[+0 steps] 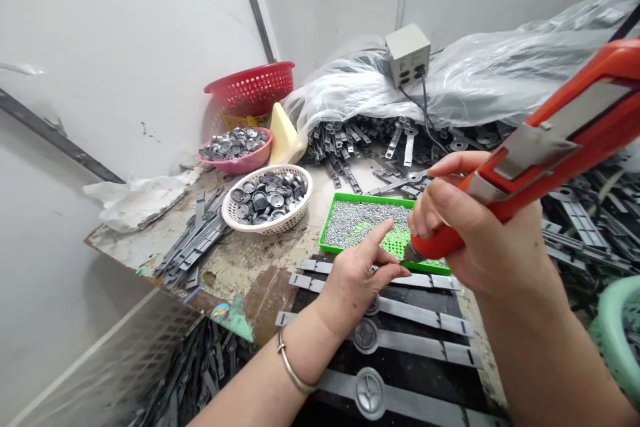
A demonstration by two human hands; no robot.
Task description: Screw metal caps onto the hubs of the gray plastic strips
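Observation:
My right hand [500, 260] grips a red electric screwdriver [545, 140], slanted with its tip down and to the left. Close to that tip, my left hand [357, 270] pinches thumb against a finger, the index finger stretched out; whatever lies in the pinch is too small to make out. Both hands are over the near edge of a green tray [360, 197] full of small silvery screws [350, 219]. Below them, several grey plastic straps with round centres [370, 392] lie in rows on a black board [415, 377]. My left forearm covers part of these straps.
Left of the tray stands a white basket [267, 230] of round grey parts, with a pink basin [240, 163] behind. Loose straps [200, 240] lie at the left edge. A grey power box [407, 57] with cables rests on plastic sheeting [345, 87]. A mint-green basket [610, 327] is right.

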